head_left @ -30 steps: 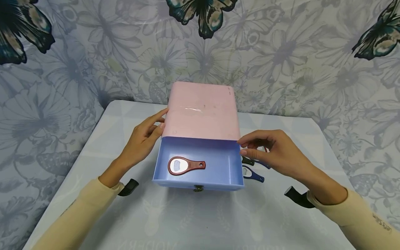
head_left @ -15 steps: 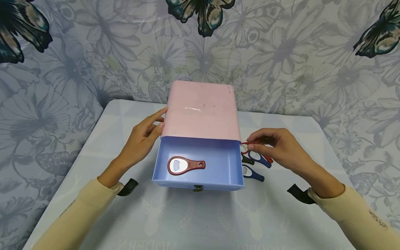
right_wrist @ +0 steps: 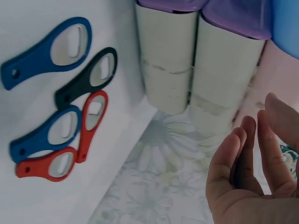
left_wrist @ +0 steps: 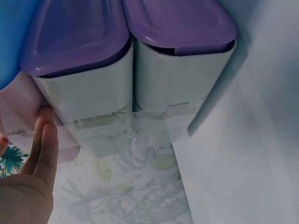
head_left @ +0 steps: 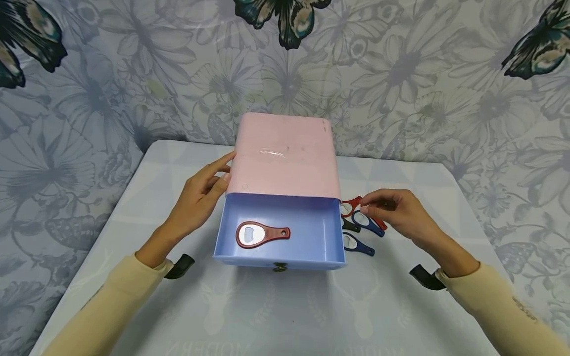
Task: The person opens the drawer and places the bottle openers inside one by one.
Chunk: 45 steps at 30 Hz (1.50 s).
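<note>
My left hand rests its fingertips against the left side of a pink drawer case. The case's blue drawer stands pulled out, with a brown bottle opener lying inside, handle to the right. To the right of the case my right hand hovers, fingers loosely bent and nothing between them. Beneath it on the table lie several bottle openers: a blue one, a dark green one, a second blue one, a red one and another red one.
Below the pink case, the wrist views show pale cases with purple drawers, stacked on the white table. A small metal knob juts from the blue drawer's front. A flower-patterned wall covering rises behind the table.
My right hand has drawn away from the drawer's right edge, out to the right over the loose openers, uncovering more of them. The left hand keeps its place on the case.
</note>
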Available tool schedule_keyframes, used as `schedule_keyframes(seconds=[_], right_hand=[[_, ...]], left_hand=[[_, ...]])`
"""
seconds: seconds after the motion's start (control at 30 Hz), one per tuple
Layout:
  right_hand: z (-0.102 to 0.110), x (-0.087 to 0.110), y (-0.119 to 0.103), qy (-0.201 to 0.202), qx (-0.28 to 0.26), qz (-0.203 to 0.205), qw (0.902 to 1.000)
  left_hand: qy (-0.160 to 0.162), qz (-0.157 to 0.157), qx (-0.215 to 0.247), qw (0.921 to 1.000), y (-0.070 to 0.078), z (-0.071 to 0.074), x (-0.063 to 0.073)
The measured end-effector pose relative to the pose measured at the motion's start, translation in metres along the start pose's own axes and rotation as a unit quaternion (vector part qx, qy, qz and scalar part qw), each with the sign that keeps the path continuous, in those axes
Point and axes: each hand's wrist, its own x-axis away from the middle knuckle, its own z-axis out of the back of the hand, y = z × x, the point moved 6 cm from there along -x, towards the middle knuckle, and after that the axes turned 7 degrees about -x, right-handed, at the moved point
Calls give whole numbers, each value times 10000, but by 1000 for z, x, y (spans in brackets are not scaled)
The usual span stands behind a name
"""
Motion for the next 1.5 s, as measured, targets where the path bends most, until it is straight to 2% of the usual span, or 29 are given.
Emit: schedule_keyframes(seconds=[0.3, 0.57, 0.67, 0.83, 1.0, 1.5], right_hand=[[-6, 2, 37, -75, -138, -350, 9993], [-16, 4, 74, -437, -251, -661, 9965], [-19, 3, 88, -519, -105, -735, 9959], [-22, 2, 108, -493, 437, -876, 9940], [-25, 1, 115, -413, 767, -956, 9916], [-31, 5, 119, -382, 1196, -693, 9897]], left_hand=[[-17, 24, 34, 10000, 0, 0, 1], [-50, 80, 12, 10000, -1, -2, 3], [-27, 66, -26, 10000, -1, -2, 3], [-11, 29, -72, 10000, 0, -2, 2], [8, 21, -89, 10000, 1, -1, 1], [-15, 15, -64, 10000, 2, -1, -1]])
